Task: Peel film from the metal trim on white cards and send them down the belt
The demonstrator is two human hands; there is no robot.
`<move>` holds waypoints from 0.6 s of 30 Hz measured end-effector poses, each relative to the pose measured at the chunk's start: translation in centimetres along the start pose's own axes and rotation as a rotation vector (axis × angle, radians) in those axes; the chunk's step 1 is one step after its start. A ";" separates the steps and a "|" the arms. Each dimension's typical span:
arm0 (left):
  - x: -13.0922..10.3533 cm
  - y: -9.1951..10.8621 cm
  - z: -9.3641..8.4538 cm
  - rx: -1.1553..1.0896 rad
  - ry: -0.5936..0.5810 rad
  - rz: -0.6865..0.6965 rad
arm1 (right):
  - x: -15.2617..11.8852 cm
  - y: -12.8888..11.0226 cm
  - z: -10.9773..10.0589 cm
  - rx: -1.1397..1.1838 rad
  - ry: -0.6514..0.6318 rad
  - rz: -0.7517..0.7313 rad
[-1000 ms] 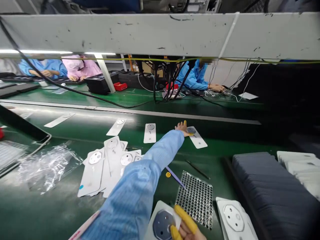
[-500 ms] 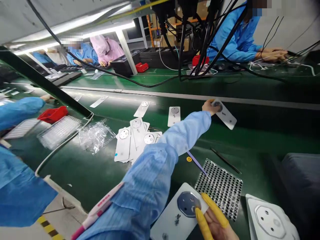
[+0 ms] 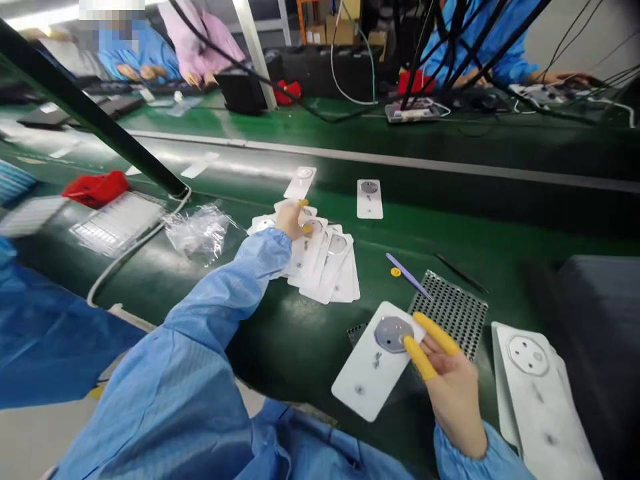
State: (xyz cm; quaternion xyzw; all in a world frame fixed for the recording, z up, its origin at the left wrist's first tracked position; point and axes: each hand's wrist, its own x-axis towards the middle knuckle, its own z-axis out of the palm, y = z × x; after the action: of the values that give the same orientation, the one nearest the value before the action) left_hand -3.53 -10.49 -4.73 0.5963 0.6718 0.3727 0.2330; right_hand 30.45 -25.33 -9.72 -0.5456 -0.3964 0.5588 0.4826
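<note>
My left hand [image 3: 291,219], with yellow finger cots, is over a fanned pile of white phone back panels [image 3: 327,273]. Its thumb and finger are spread, close to the dark disc of a top panel. In my right hand [image 3: 447,373] is another white back panel [image 3: 373,373], pinched at its upper right corner by yellow-tipped fingers. It is tilted above the bench, with a grey eight-sided disc and small dark marks. Behind it lies a perforated sheet of dark round pieces [image 3: 453,307], partly covered. A purple stick tool [image 3: 406,272] rests with its tip on that sheet.
More panels [image 3: 543,393] are stacked at right beside a dark grey box [image 3: 600,313]. A thin black tool [image 3: 460,273] and a yellow round sticker [image 3: 395,272] lie nearby. Clear plastic bags [image 3: 200,230] and a red bin [image 3: 97,189] are left. Single panels [image 3: 370,200] lie further back. Co-workers sit opposite.
My left hand came back from the far right, where it held a panel, to the pile. A dark-disc panel now tops the pile. My right hand still holds its panel. The view shifted downward.
</note>
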 end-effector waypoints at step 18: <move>-20.1 2.0 1.0 -0.350 -0.223 -0.317 | -2.6 3.5 0.8 -0.903 -0.163 -0.750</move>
State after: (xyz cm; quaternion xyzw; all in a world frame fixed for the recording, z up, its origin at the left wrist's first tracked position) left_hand 2.09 -29.85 -6.39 0.4716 0.6524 0.3740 0.4605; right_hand 29.17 -28.55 -12.44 -0.4751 -0.7964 0.1662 0.3353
